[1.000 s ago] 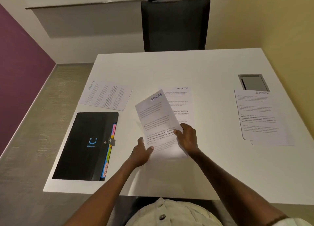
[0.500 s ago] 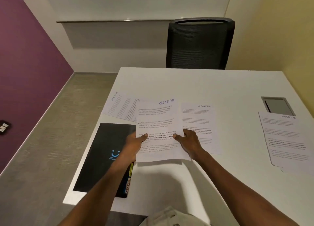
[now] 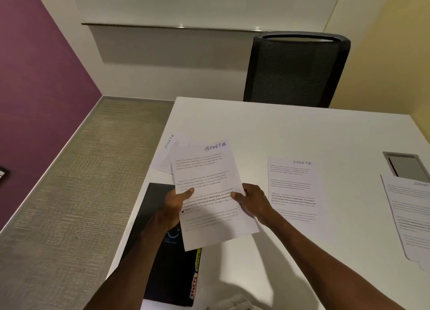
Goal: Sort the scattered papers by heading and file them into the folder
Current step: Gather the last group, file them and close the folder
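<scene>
Above the desk's (image 3: 267, 128) left front: white printed sheet headed "SPORTS" in blue ink (image 3: 209, 188), held off the surface, tilted slightly, top edge away from the person.
- Left hand (image 3: 171, 207): grips sheet's left edge at mid-height; thumb on the printed face, other fingers behind the paper, not visible.
- Right hand (image 3: 252, 201): grips sheet's right edge at same height; thumb tip on the face, fingers (image 3: 256, 191) curled at the edge and behind.
- Black plastic expanding folder w/ coloured index tabs (image 3: 160, 272): flat on desk under the left hand and sheet's lower left corner; red tab reads "SPORTS".
- White sheet, heading side-on (image 3: 167, 156): on desk, partly hidden behind the held sheet.
- White sheet headed "SPORTS" (image 3: 293, 188): flat, just right of the right hand.
- Small stack of white sheets (image 3: 409, 216): at the right edge, cut off by the frame.
- Black mesh chair (image 3: 295, 70): far side of desk.
</scene>
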{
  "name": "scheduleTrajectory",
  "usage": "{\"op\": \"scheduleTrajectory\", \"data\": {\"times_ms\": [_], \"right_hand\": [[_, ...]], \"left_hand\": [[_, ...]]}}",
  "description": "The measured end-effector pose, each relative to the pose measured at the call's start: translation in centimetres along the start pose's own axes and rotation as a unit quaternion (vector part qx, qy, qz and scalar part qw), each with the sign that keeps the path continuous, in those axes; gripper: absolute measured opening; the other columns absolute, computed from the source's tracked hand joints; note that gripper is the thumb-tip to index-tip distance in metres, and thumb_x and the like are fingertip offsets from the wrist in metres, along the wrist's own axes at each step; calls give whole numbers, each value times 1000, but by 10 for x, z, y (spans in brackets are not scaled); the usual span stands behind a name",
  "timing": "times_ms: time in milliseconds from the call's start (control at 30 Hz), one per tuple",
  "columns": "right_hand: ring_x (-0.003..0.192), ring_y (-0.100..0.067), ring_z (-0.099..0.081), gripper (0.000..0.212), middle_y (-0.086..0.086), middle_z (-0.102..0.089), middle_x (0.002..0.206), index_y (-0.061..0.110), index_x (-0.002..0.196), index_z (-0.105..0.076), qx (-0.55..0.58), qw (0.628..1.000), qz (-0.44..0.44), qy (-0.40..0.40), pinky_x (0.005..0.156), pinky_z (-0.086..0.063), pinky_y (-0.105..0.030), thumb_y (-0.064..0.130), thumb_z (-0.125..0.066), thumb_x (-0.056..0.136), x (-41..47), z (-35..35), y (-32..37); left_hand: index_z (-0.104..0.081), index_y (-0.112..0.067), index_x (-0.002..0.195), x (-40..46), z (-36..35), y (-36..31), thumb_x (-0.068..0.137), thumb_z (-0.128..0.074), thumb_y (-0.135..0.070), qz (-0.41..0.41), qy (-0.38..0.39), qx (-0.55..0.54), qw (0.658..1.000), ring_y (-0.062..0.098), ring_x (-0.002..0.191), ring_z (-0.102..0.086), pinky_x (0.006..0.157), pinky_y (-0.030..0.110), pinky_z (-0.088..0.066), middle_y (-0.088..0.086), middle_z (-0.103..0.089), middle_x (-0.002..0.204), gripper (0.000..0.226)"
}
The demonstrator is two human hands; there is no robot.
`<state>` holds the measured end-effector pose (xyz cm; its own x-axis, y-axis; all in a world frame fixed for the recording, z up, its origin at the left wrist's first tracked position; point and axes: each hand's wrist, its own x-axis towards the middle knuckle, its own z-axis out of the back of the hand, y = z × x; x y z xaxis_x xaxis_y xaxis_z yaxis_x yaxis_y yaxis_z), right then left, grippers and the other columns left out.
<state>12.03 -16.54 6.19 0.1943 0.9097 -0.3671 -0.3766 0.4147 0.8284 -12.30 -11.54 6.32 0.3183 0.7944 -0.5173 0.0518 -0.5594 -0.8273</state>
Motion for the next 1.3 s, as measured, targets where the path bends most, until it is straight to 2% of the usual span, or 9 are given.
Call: {"op": "scheduleTrajectory", "data": {"times_ms": [100,167,333,467,733,867,967,1100,1300], "right_hand": [[58,-20,-37,42,-7,-43,60,11,60,-39,-9,999,-13,-44,61,-32,-32,28,-54,95,21,-15,9],[57,-19,-38,40,-6,-47,60,6,61,-43,-18,997,-28,-67,62,-33,-30,23,-46,98,38,-22,12],[93,-19,-64,21,0,-70,108,9,107,-67,-169,985,32,-3,74,-44,-26,16,-53,93,72,-30,16],[105,-31,-59,36,-7,-60,115,14,119,-52,-360,920,138,76,76,-51,-36,18,-57,84,94,-46,26],[133,-26,-33,36,-6,-39,146,17,133,-50,-578,767,222,169,98,-35,-43,19,-39,99,121,-68,20],[137,-29,-34,44,-7,-22,160,13,144,-36,-548,802,190,141,99,-37,-44,21,-30,102,114,-58,6],[109,-33,-57,33,-15,-52,134,8,122,-53,-494,848,176,75,81,-45,-37,20,-30,101,105,-51,-4],[108,-34,-56,25,-16,-57,117,5,116,-59,-345,937,54,1,89,-48,-38,13,-48,94,111,-32,-6],[117,-37,-44,66,-22,-44,127,-4,130,-40,-327,927,-116,-142,91,-46,-45,38,-67,87,153,12,-10]], "left_hand": [[-59,-9,131,15,18,-9,102,-51,-12,-12,-36,6,999,33,101,-71,82,46,-59,15,-72,116,30],[-60,-9,128,24,31,-14,102,-52,-11,-21,-54,-13,998,28,95,-73,71,38,-60,12,-74,110,28],[-65,-8,124,46,60,-24,99,-58,-18,-22,-86,-22,996,34,101,-71,69,37,-61,16,-73,114,27],[-62,-13,129,61,74,-25,99,-58,-22,-26,-96,-29,995,27,101,-72,71,36,-61,12,-72,117,32],[-63,-20,128,72,95,-26,99,-58,-24,-11,-107,-103,989,28,104,-71,72,39,-61,10,-72,119,30],[-66,-24,123,75,105,-23,99,-59,-24,-3,-134,-110,985,23,99,-73,68,35,-61,5,-75,113,25],[-68,-24,117,80,108,-20,98,-59,-23,-5,-144,-112,983,23,95,-74,63,33,-61,4,-76,107,20],[-66,-23,120,90,107,-21,97,-60,-22,-1,-139,-114,984,22,96,-74,66,34,-61,5,-76,110,24],[-61,-19,130,103,103,-22,98,-59,-17,-7,-127,-89,988,21,103,-72,79,39,-62,4,-73,117,32]]}}
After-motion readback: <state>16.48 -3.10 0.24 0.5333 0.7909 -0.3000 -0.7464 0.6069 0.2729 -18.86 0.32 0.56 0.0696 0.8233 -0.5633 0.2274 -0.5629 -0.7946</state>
